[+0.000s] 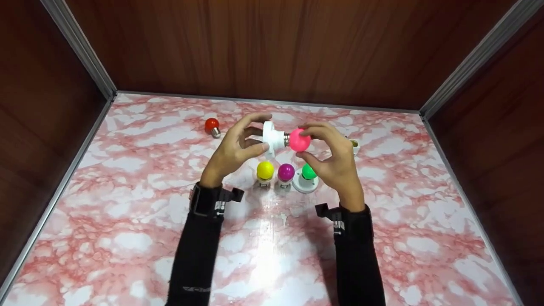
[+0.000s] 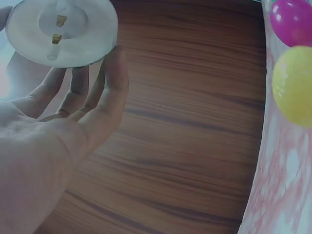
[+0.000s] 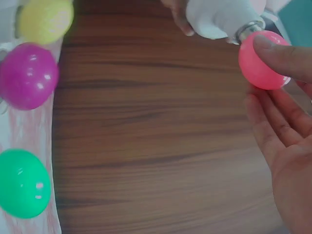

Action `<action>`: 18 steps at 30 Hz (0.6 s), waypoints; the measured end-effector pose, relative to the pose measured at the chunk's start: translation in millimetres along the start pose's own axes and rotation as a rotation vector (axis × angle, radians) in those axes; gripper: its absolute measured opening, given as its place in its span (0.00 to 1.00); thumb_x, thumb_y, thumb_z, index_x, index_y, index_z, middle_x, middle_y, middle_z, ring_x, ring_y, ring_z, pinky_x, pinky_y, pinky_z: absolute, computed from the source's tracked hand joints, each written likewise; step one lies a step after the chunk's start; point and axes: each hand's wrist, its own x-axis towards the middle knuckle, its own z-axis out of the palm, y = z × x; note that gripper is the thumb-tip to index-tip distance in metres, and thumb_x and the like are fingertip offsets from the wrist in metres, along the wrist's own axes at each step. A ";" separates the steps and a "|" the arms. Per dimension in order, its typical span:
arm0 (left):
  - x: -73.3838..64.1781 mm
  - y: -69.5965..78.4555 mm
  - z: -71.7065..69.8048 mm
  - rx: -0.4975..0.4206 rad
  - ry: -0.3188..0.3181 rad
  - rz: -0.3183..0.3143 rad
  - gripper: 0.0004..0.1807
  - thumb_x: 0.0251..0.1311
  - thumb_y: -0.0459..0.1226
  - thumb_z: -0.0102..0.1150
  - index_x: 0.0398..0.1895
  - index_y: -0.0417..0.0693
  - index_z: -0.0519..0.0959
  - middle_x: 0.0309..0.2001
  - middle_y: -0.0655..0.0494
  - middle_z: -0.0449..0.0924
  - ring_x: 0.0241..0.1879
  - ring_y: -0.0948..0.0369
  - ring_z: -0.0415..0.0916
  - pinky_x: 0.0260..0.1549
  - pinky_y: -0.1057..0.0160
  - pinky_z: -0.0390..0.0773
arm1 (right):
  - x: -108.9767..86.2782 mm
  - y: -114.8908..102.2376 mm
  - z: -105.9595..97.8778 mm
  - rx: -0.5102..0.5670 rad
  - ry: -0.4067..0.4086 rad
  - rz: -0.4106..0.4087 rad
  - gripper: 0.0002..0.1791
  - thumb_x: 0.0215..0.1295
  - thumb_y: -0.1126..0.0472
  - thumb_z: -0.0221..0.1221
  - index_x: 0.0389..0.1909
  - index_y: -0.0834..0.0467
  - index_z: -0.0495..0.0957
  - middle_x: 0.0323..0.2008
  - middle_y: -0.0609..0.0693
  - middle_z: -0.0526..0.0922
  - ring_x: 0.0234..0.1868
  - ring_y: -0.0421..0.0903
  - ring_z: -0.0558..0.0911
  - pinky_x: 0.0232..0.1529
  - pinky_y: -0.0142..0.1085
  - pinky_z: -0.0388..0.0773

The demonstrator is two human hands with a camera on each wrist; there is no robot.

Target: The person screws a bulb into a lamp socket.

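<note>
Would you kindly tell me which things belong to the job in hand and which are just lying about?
Job in hand:
white lamp socket, in the left hand
pink bulb, in the right hand, at the socket's mouth

Seemingly set aside:
yellow bulb, purple bulb, green bulb, in white holders
red bulb, lying loose
partly hidden object behind the right hand

I see the purple bulb (image 1: 286, 172) on the counter (image 1: 127, 242), the yellow bulb (image 1: 265, 170) just left of it, the green bulb (image 1: 309, 171) just right. Farther back and left of it lies a red bulb (image 1: 211, 125). Above it in my view, the person's left grip (image 1: 236, 146) holds a white socket (image 1: 275, 138); the right grip (image 1: 337, 155) pinches a pink bulb (image 1: 299, 140), metal thread (image 1: 287, 140) at the socket's mouth.
</note>
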 end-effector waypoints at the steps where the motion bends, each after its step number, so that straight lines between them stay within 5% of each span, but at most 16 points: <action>1: 1.4 -0.2 1.2 -0.012 0.011 0.006 0.36 0.62 0.32 0.65 0.74 0.36 0.69 0.73 0.40 0.72 0.59 0.51 0.79 0.62 0.57 0.85 | 0.9 0.3 -0.1 0.003 0.007 0.008 0.23 0.54 0.71 0.78 0.51 0.65 0.85 0.53 0.61 0.89 0.53 0.51 0.88 0.61 0.29 0.85; 8: 7.2 -3.9 11.1 -0.048 0.060 0.053 0.37 0.60 0.28 0.68 0.74 0.33 0.69 0.70 0.38 0.72 0.62 0.51 0.78 0.62 0.59 0.86 | -2.1 6.1 -2.1 0.015 0.029 0.057 0.25 0.55 0.69 0.78 0.55 0.66 0.84 0.52 0.61 0.89 0.53 0.49 0.89 0.61 0.27 0.86; 18: 8.7 -10.4 13.4 0.008 0.051 0.102 0.38 0.59 0.28 0.71 0.74 0.35 0.71 0.67 0.40 0.72 0.63 0.52 0.79 0.66 0.55 0.85 | -5.4 18.5 -3.9 0.059 -0.017 0.112 0.27 0.56 0.71 0.76 0.58 0.67 0.83 0.53 0.61 0.91 0.51 0.40 0.89 0.59 0.27 0.86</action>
